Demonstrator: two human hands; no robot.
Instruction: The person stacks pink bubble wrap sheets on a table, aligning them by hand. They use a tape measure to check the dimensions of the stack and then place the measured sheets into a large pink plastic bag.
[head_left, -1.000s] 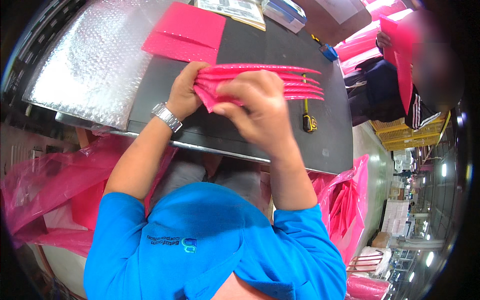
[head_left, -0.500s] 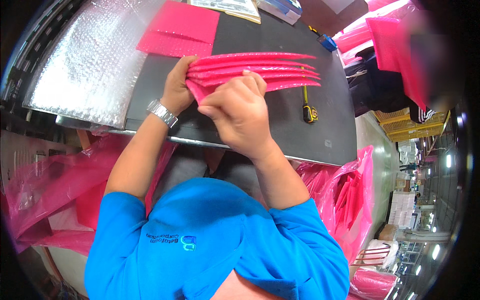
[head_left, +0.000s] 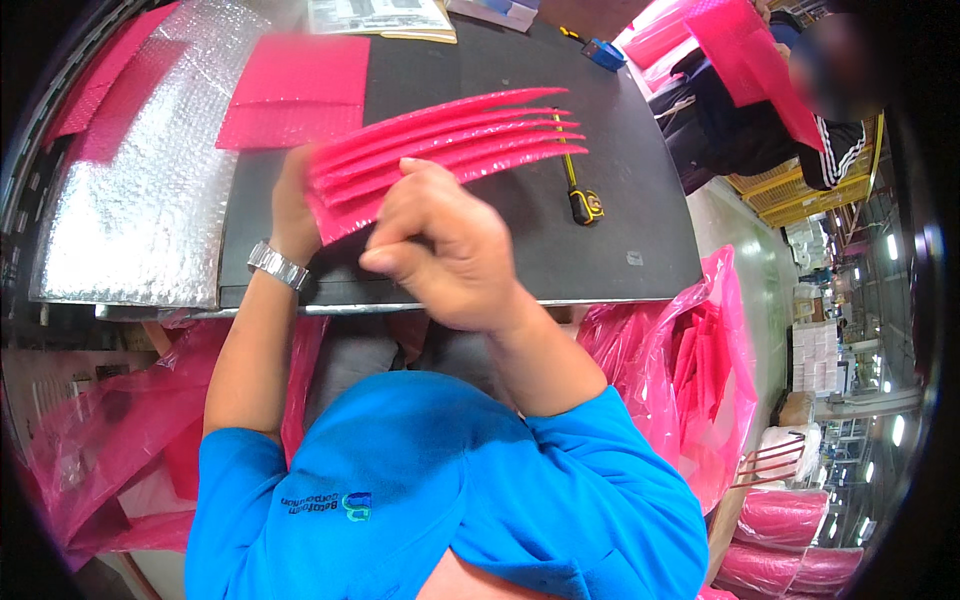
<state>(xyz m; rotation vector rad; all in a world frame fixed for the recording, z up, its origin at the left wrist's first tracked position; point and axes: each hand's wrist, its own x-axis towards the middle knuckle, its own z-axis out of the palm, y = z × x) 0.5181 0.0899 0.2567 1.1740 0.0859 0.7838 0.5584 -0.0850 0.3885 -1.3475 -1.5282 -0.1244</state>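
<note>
Several pink bubble-wrap pouches [head_left: 440,135] are fanned out above the dark tabletop, their edges spread toward the right. My left hand [head_left: 291,205], with a metal watch at the wrist, grips them by their left end; its fingers are partly hidden and blurred. In front of the pouches, my right hand [head_left: 445,240] is curled closed, thumb against the fingers, and no pouch shows in its pinch. Its raised knuckle overlaps the nearest pouch in view; whether they touch I cannot tell. Another pink pouch [head_left: 295,85] lies flat beyond my left hand.
Silver bubble sheeting [head_left: 120,235] covers the table's left side, with pink pieces [head_left: 125,85] on it. A yellow-black tape measure [head_left: 586,206] lies extended, a blue one [head_left: 604,54] farther back. At right, a person [head_left: 745,130] handles pink pouches. A pink bag [head_left: 735,400] hangs near the table edge.
The view has shifted. The fanned pouches have tilted, their right ends rising, and moved left with my left hand. My right hand has come away from the nearest pouch's lower corner.
</note>
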